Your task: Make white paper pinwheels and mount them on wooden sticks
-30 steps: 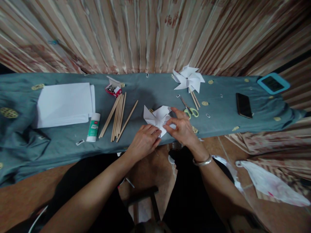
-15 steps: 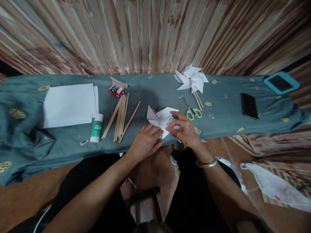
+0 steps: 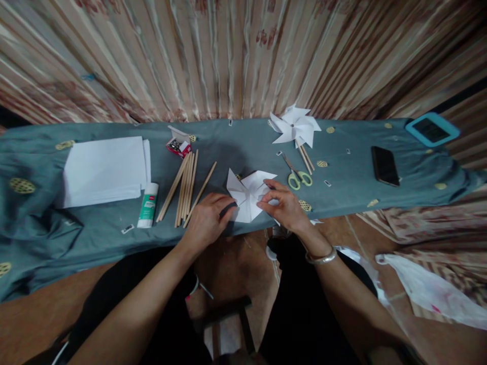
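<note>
A white folded paper [image 3: 249, 195], partly shaped like a pinwheel, lies on the grey-blue cloth [image 3: 236, 147] near the table's front edge. My right hand [image 3: 286, 207], with a metal bangle on its wrist, pinches the flaps at the paper's middle. Just left of it, my left hand [image 3: 207, 220] has its fingers curled and its fingertips at the paper's lower left edge. What lies under those fingertips is hidden by shadow.
Several wooden sticks [image 3: 185, 185] and a glue stick [image 3: 148, 205] lie to the left, with a stack of white paper [image 3: 104, 170] beyond. Behind are a small red box of pins [image 3: 178, 144], scissors [image 3: 297, 175], a finished pinwheel [image 3: 294, 126], a phone [image 3: 385, 166] and a blue-cased device [image 3: 431, 129].
My left hand slid left off the top of the paper to its left edge. My right hand kept its hold at the centre. The paper's flaps lie flatter.
</note>
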A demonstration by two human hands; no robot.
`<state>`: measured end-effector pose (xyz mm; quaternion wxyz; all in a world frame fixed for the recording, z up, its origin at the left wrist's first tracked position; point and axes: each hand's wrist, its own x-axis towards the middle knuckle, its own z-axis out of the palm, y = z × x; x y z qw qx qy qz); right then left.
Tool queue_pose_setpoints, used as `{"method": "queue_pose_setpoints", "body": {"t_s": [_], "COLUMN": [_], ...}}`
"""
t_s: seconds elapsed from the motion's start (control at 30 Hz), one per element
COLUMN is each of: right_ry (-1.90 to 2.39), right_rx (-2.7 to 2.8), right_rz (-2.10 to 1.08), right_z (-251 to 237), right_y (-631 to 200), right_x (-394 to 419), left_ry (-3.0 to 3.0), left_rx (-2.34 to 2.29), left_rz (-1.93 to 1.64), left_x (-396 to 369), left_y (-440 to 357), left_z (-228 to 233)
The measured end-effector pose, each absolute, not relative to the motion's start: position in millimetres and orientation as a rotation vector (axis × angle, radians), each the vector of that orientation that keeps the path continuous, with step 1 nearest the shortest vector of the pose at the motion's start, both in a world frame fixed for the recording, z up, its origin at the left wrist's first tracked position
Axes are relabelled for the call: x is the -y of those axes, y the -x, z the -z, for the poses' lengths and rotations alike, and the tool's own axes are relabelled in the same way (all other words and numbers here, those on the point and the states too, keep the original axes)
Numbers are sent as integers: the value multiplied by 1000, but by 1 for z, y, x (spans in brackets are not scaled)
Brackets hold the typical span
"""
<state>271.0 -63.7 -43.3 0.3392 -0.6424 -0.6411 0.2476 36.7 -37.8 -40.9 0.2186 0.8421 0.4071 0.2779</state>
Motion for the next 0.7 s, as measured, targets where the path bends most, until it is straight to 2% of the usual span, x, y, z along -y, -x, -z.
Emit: {"method": "queue_pose_setpoints", "body": {"t_s": [0.17, 0.4, 0.7], "right_ry": [1630, 1497, 1452], "right_rx": [1548, 1278, 1025], "right_rz": [-788, -976, -1179], "right_z": [42, 38, 22], "right_y": [-274, -278, -281], "right_x": [64, 61, 65], "left_ry": [-1907, -1006, -695], "left_rx": [-1200, -1090, -1035], "left_rz": [-824, -910, -774], "left_x": [36, 40, 54], "left_y": [-34, -41, -37], "left_z": [43, 37, 26]}}
